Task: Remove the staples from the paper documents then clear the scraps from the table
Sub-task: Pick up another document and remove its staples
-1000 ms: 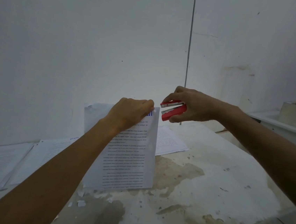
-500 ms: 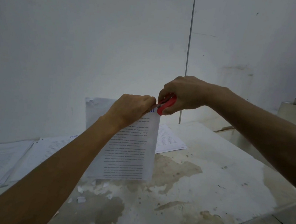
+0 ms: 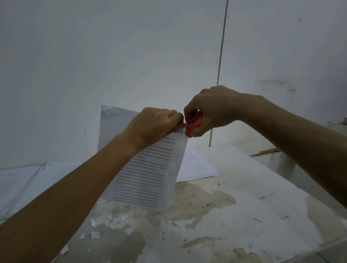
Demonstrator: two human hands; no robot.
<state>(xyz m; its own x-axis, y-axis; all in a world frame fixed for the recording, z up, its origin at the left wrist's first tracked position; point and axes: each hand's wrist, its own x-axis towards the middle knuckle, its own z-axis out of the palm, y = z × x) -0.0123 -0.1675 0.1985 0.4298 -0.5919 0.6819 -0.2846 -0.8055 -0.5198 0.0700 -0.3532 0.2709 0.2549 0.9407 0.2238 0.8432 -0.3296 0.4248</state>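
Above the middle of the desk (image 3: 247, 192), left hand (image 3: 153, 127) pinches the top corner of a printed document (image 3: 153, 172), which hangs upright with its bottom edge just over the desk. Right hand (image 3: 213, 107) is curled round a red staple remover (image 3: 193, 127), whose tip touches the pinched corner, right beside the left fingertips (image 3: 178, 119). Staple itself hidden by the fingers; cannot tell whether it is caught.

Small paper scraps (image 3: 95, 234) lie on the stained surface near the front edge, below the hanging sheet. More papers (image 3: 1, 188) lie flat along the back-left edge; another sheet (image 3: 196, 166) lies toward the back edge, behind the held one.

Judgement: staple pulling under way, scrap clearing not begun.

Risks:
- Corner tears if the pull is angled away from the pinch; sheet has no support from below.
- Tool tip sits close to the left fingertips; a slip could nick them.
- A freed staple could drop among the scraps and be hard to spot on the blotchy top.
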